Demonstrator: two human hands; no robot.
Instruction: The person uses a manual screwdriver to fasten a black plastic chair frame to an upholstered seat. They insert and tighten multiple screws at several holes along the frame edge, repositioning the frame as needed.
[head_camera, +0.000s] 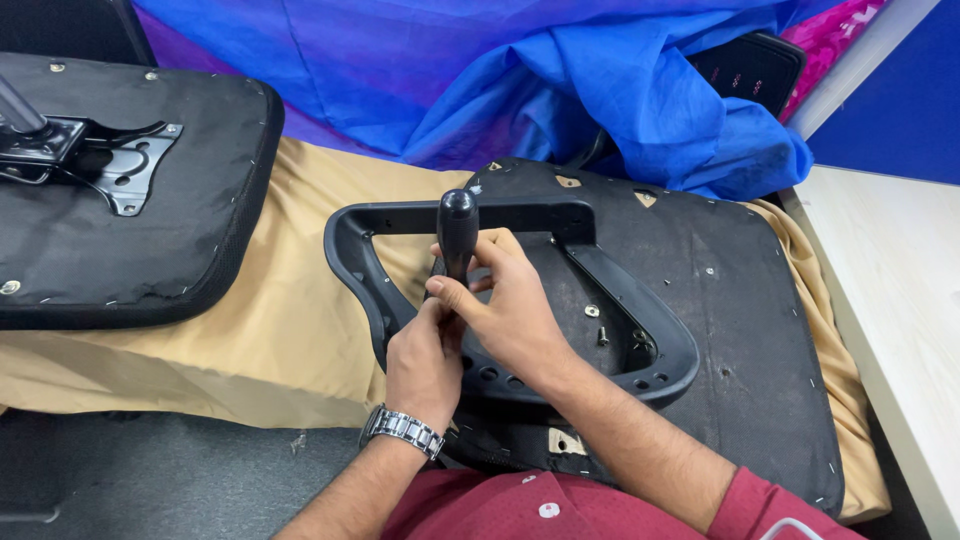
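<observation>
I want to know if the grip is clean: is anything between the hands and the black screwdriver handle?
Nothing visible: the right hand and left hand wrap the screwdriver directly, above the black armrest frame.

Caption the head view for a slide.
Both hands, left hand and right hand, grip a black-handled screwdriver upright over a black armrest frame lying on an upturned seat.

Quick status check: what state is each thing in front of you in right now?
Screwdriver: upright, gripped by both hands.
Left hand: closed low on the screwdriver.
Right hand: closed around its handle.
Armrest: lying flat on the near seat.
Near seat: upside down on the tan cloth.
Far seat: upside down, metal bracket on it.
Loose screws: lying inside the armrest loop.
</observation>
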